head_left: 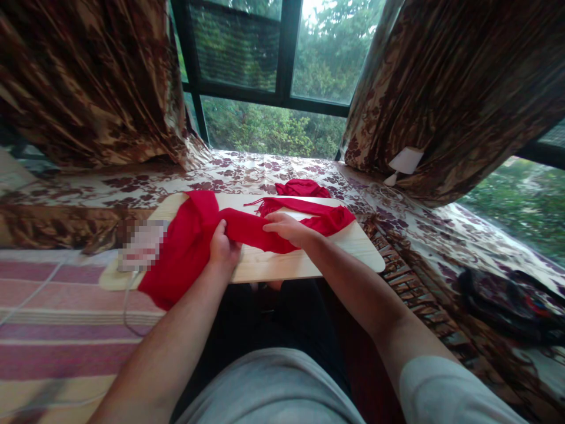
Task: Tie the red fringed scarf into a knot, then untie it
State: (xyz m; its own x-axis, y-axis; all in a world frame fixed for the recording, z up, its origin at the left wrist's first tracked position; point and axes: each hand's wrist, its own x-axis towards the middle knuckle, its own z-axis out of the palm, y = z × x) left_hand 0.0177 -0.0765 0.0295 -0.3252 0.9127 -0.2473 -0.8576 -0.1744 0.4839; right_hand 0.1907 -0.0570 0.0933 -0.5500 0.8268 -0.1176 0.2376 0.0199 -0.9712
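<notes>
A red scarf (247, 228) with a fringed end lies across a pale wooden board (282, 271) in front of me. Its left part spreads wide and hangs over the board's near edge, while the middle is a narrow folded strip. My left hand (224, 247) grips this strip at its left end, thumb on top and fingers underneath. Closed on the strip further right is my right hand (289, 229), its fingers pointing left; what its thumb does is hidden. Beyond both hands the scarf loops round on the board's right side.
Behind the board a bunched red cloth (302, 188) rests on the flowered sill cover (247, 171). A blurred-out device (143, 244) with a cable sits at the board's left end. A small white lamp (405, 160) and a dark bag (507, 303) are on the right. A striped bedspread (53, 330) lies left.
</notes>
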